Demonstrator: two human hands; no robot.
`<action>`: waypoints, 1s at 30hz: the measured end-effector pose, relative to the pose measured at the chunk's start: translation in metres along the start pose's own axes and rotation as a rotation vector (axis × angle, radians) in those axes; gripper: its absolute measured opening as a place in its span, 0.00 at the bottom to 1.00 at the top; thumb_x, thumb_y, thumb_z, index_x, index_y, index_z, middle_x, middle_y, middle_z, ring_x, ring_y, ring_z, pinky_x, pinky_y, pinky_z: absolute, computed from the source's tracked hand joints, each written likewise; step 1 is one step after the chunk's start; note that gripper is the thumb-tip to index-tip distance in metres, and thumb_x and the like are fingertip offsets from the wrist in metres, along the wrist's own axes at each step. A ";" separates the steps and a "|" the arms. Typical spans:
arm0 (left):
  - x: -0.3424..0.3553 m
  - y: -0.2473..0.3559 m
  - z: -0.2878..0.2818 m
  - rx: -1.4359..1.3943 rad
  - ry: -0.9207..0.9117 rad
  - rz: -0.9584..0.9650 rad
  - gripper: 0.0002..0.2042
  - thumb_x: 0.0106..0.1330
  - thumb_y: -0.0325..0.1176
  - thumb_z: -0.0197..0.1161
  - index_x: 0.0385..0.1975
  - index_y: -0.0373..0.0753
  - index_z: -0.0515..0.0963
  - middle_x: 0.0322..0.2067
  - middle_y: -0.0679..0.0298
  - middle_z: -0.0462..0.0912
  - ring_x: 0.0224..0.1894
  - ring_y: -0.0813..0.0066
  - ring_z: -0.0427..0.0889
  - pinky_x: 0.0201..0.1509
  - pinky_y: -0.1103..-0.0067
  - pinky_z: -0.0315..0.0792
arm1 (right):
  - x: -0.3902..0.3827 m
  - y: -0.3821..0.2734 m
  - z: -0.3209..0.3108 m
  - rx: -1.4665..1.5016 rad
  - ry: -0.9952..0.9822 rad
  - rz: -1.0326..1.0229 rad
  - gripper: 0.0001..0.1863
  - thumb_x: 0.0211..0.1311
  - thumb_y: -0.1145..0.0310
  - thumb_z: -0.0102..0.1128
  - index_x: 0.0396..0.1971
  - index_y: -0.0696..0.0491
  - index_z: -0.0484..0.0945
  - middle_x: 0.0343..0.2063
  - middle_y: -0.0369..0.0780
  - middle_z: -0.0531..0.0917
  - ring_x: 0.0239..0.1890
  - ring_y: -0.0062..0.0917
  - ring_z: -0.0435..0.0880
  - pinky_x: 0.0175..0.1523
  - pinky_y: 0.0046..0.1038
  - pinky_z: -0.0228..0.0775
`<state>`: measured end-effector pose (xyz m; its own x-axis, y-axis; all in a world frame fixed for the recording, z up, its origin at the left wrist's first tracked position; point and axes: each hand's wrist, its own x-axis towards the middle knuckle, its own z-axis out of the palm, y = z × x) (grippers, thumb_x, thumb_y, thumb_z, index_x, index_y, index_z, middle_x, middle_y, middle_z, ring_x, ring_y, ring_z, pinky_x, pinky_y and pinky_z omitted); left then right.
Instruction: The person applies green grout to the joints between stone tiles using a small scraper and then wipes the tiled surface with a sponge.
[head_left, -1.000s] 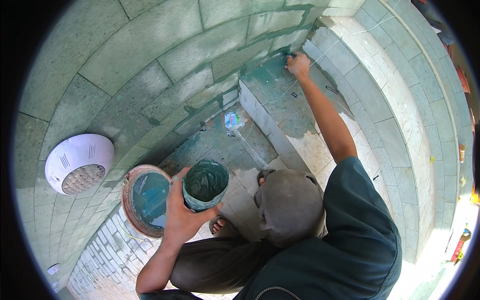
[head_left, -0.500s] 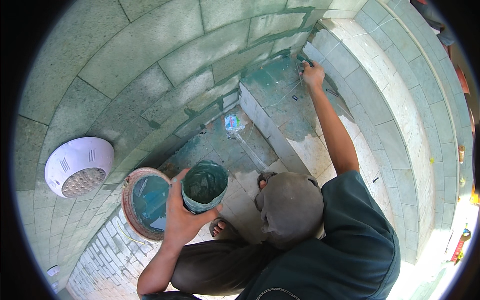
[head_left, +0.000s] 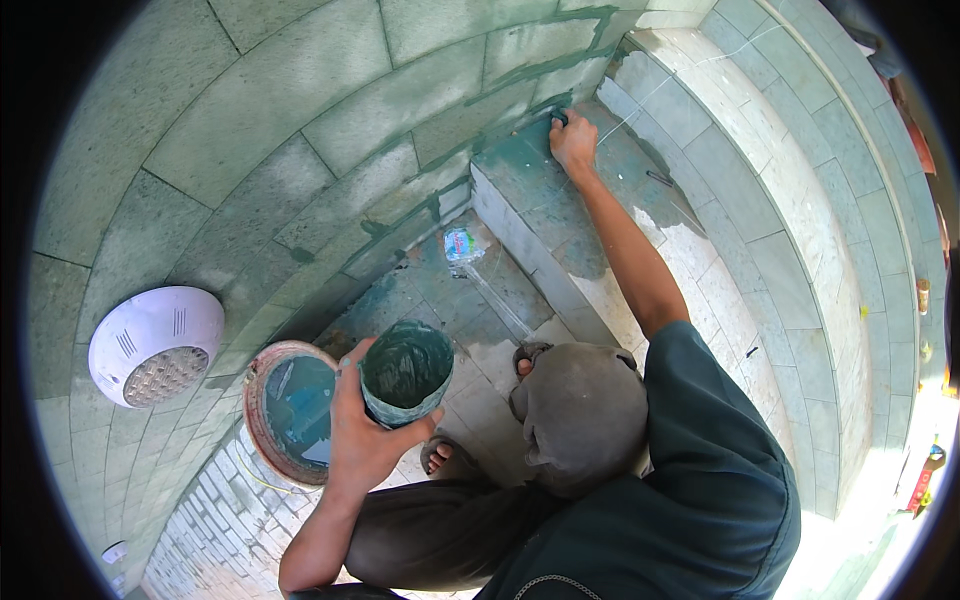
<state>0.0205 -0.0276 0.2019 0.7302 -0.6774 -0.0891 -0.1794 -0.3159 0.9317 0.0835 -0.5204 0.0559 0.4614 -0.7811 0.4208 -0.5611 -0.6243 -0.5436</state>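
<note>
My left hand [head_left: 362, 440] is wrapped round a cup [head_left: 400, 411], its mouth tilted toward me. Dark green grout-like paste [head_left: 408, 365] coats the inside. At the end of my outstretched right arm, my right hand [head_left: 574, 146] grips a small dark green hand tool [head_left: 559, 117], mostly covered by the fingers. It is at the joint where the tiled wall [head_left: 450, 130] meets the upper step [head_left: 530, 165]. Dark green paste is smeared over that step and along the wall's lower joints.
A round bucket [head_left: 252, 400] with green paste stands left of my left hand. A white round lamp [head_left: 158, 345] projects from the wall. A crumpled printed wrapper [head_left: 462, 246] lies on the lower floor. A thin string [head_left: 690, 70] crosses the curved steps at right.
My right hand has moved left with the tool, from beside the curved step to the foot of the wall. My left hand still holds the cup in nearly the same place.
</note>
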 end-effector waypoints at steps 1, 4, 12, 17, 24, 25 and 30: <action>0.001 0.000 -0.001 0.017 -0.026 0.009 0.40 0.46 0.24 0.76 0.61 0.31 0.63 0.50 0.57 0.78 0.53 0.71 0.79 0.59 0.74 0.71 | 0.001 0.001 0.000 0.003 -0.005 -0.013 0.16 0.57 0.65 0.60 0.41 0.58 0.83 0.34 0.57 0.84 0.40 0.54 0.84 0.50 0.47 0.75; 0.000 0.001 -0.003 0.020 -0.056 0.011 0.41 0.46 0.21 0.76 0.62 0.31 0.62 0.51 0.59 0.78 0.54 0.74 0.78 0.59 0.75 0.71 | 0.001 0.000 0.009 -0.008 0.002 0.023 0.16 0.57 0.65 0.60 0.41 0.58 0.83 0.34 0.57 0.84 0.40 0.53 0.84 0.49 0.45 0.76; 0.001 0.005 0.008 -0.031 -0.093 0.081 0.40 0.47 0.20 0.76 0.62 0.32 0.62 0.51 0.59 0.77 0.54 0.74 0.78 0.59 0.76 0.71 | 0.110 0.105 -0.021 0.742 -0.090 0.591 0.12 0.61 0.66 0.62 0.31 0.62 0.80 0.24 0.45 0.84 0.20 0.29 0.78 0.25 0.32 0.68; -0.008 0.006 -0.005 -0.104 -0.043 -0.019 0.40 0.47 0.20 0.75 0.63 0.32 0.62 0.52 0.60 0.77 0.54 0.74 0.77 0.60 0.75 0.71 | 0.082 0.052 -0.014 1.165 -0.309 0.770 0.06 0.63 0.71 0.61 0.30 0.57 0.77 0.17 0.38 0.77 0.13 0.17 0.65 0.18 0.20 0.53; -0.004 0.007 0.000 -0.170 -0.037 -0.036 0.40 0.47 0.20 0.76 0.63 0.32 0.62 0.52 0.60 0.77 0.55 0.74 0.77 0.61 0.76 0.70 | 0.068 0.046 -0.048 0.666 -0.134 0.587 0.10 0.62 0.69 0.62 0.24 0.59 0.81 0.17 0.39 0.80 0.13 0.20 0.69 0.18 0.28 0.56; -0.004 0.009 0.001 -0.195 -0.036 -0.049 0.40 0.47 0.20 0.76 0.63 0.32 0.62 0.52 0.60 0.77 0.55 0.74 0.77 0.61 0.76 0.70 | 0.068 0.048 -0.048 0.677 -0.139 0.570 0.10 0.62 0.69 0.62 0.24 0.59 0.81 0.18 0.40 0.80 0.13 0.20 0.69 0.18 0.28 0.56; -0.002 0.011 0.002 -0.215 -0.048 -0.066 0.40 0.47 0.20 0.75 0.63 0.32 0.62 0.52 0.60 0.77 0.54 0.74 0.77 0.61 0.75 0.70 | 0.065 0.059 -0.038 0.727 -0.136 0.551 0.13 0.62 0.66 0.63 0.30 0.63 0.83 0.20 0.40 0.83 0.16 0.21 0.76 0.21 0.28 0.62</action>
<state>0.0157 -0.0318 0.2117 0.7027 -0.6922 -0.1644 0.0161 -0.2155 0.9764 0.0543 -0.6088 0.0786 0.3594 -0.9282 -0.0968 -0.1771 0.0340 -0.9836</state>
